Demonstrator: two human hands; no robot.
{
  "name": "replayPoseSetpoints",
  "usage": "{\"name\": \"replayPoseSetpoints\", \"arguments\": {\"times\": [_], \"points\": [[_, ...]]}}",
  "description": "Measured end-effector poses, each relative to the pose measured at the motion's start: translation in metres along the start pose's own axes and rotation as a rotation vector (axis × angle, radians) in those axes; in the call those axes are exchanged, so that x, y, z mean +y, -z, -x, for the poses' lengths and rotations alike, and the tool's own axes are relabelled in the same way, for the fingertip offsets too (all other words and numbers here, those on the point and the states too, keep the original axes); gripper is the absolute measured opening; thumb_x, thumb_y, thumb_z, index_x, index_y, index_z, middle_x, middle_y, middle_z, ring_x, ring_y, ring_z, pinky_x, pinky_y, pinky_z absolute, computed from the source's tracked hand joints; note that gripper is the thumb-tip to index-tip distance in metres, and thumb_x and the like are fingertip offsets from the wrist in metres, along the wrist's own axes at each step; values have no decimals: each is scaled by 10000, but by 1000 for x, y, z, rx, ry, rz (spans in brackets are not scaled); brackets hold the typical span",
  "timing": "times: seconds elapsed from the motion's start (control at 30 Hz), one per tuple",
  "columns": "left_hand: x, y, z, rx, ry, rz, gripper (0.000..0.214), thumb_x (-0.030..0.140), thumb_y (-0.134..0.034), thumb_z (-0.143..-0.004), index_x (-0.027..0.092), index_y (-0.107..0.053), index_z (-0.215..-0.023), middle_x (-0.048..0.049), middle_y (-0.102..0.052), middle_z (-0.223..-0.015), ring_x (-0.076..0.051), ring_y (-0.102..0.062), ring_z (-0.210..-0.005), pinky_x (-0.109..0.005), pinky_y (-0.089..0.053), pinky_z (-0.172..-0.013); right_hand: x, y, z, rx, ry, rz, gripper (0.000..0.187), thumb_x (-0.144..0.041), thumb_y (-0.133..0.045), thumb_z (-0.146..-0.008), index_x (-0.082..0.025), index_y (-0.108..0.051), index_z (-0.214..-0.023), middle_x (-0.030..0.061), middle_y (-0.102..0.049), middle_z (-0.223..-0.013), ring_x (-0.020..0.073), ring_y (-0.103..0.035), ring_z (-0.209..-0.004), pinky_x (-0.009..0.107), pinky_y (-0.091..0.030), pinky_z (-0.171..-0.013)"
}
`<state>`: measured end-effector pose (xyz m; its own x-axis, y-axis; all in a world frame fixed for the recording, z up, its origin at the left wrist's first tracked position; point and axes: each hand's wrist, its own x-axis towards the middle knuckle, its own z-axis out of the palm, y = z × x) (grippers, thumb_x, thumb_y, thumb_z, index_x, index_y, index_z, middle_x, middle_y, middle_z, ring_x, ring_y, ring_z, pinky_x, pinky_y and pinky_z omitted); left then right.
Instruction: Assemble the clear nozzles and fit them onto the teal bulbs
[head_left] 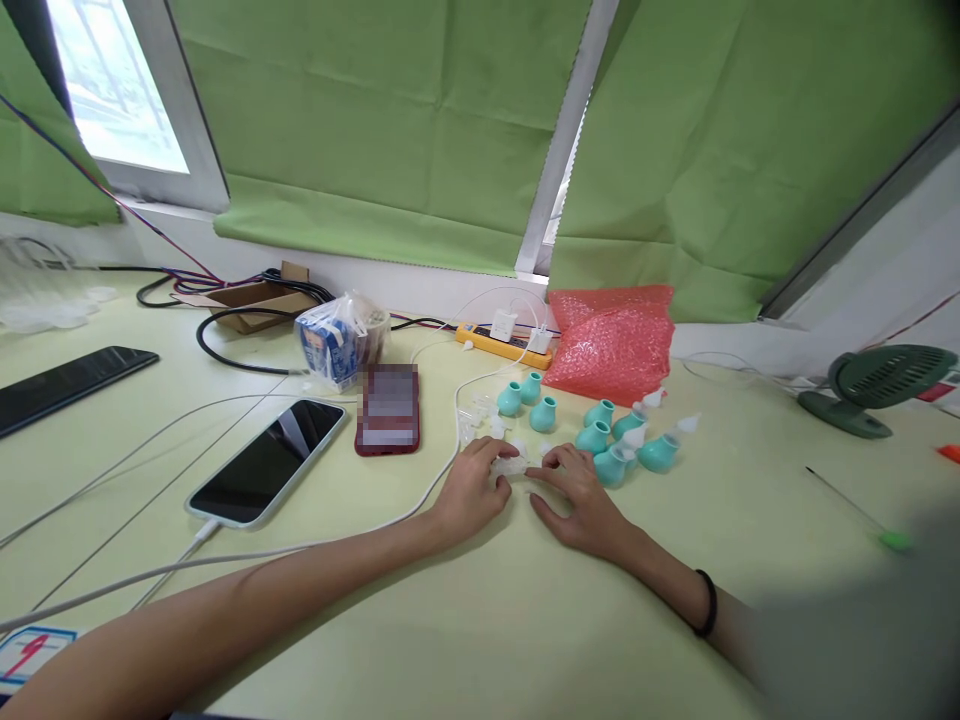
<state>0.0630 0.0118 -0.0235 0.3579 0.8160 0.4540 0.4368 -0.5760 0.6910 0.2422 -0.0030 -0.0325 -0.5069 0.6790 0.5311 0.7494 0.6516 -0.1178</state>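
My left hand is closed around a small translucent plastic piece, with fingers over it and the thumb below. From the other side, my right hand reaches in, thumb and fingers apart. Its index fingertip is at the right end of that piece. Beyond the hands, several small teal bulbs with open necks stand on the table. To the right, other teal bulbs carry translucent pointed tips. Small loose clear parts lie behind my left hand, which partly hides them.
A white cable runs across the table beside my left forearm. Two phones lie to the left. At the back are a yellow power strip and red bubble wrap. A green fan and thin green-ended tool are at right.
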Motion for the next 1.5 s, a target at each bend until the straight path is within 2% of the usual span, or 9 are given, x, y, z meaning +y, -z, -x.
{"name": "replayPoseSetpoints", "arguments": {"times": [0.27, 0.37, 0.57, 0.63, 0.87, 1.03, 1.17, 1.37, 1.5], "points": [[1, 0, -1, 44, 68, 53, 298, 28, -489, -595, 165, -551, -852, -27, -595, -845, -156, -524, -754, -284, -441, -677, -2, 1, -2, -29, 35, 3, 160, -203, -529, -746, -230, -600, -887, 41, -511, -765, 187, -466, -773, 351, -325, -671], [1, -1, -2, 57, 98, 75, 292, 42, -484, -607, 159, -550, -867, -30, -604, -860, -141, -528, -712, -267, -447, -637, -2, 1, -2, -8, 68, -9, 120, -188, -522, -759, -239, -616, -816, 29, -528, -731, 174, -480, -746, 340, -321, -647], [1, 0, 0, 24, 67, 102, 291, 34, -478, -593, 155, -554, -847, -26, -606, -831, -124, -523, -669, -253, -453, -636, 0, 1, -2, 351, 111, -104, 178, -92, -565, -717, -226, -583, -833, 23, -596, -707, 167, -541, -703, 366, -385, -658], [2, -1, 1, -8, 45, 111, 333, 37, -483, -586, 162, -539, -889, -19, -601, -820, -116, -525, -641, -243, -458, -617, 1, 2, -3, 385, 133, -150, 198, -80, -565, -713, -233, -581, -838, 23, -614, -714, 166, -559, -692, 358, -417, -637], [2, -3, 4, -109, -49, 171, 375, 66, -479, -603, 172, -512, -961, -22, -584, -827, -115, -548, -686, -208, -479, -590, 1, 0, -2, 304, 181, -301, 232, -75, -544, -723, -234, -588, -885, 36, -618, -745, 169, -569, -725, 339, -490, -622], [4, -2, 3, -130, -17, 118, 291, 72, -485, -581, 141, -595, -841, -21, -601, -745, -96, -533, -560, -191, -461, -527, 0, 0, -1, 236, 170, -339, 285, -57, -556, -701, -233, -586, -924, 53, -613, -792, 185, -553, -755, 356, -493, -625], [6, 0, 2, -145, 11, 43, 320, 95, -503, -582, 129, -600, -885, -19, -615, -702, -102, -521, -522, -213, -447, -540, 0, -1, -1, 239, 162, -362, 285, -43, -566, -686, -226, -593, -903, 51, -618, -781, 184, -553, -752, 361, -489, -638], [5, 0, 2, -156, 0, 16, 277, 88, -498, -571, 137, -629, -810, -7, -606, -636, -112, -516, -515, -217, -428, -534, -1, -2, -1, 213, 147, -380, 272, -51, -569, -688, -218, -588, -902, 49, -623, -791, 182, -551, -770, 358, -487, -658], [4, -1, 2, -151, 4, 14, 316, 103, -507, -580, 138, -598, -881, -11, -610, -671, -117, -527, -543, -219, -432, -553, -1, -2, -1, 196, 148, -372, 267, -60, -563, -694, -212, -578, -914, 55, -616, -800, 184, -549, -762, 368, -482, -665]]}}
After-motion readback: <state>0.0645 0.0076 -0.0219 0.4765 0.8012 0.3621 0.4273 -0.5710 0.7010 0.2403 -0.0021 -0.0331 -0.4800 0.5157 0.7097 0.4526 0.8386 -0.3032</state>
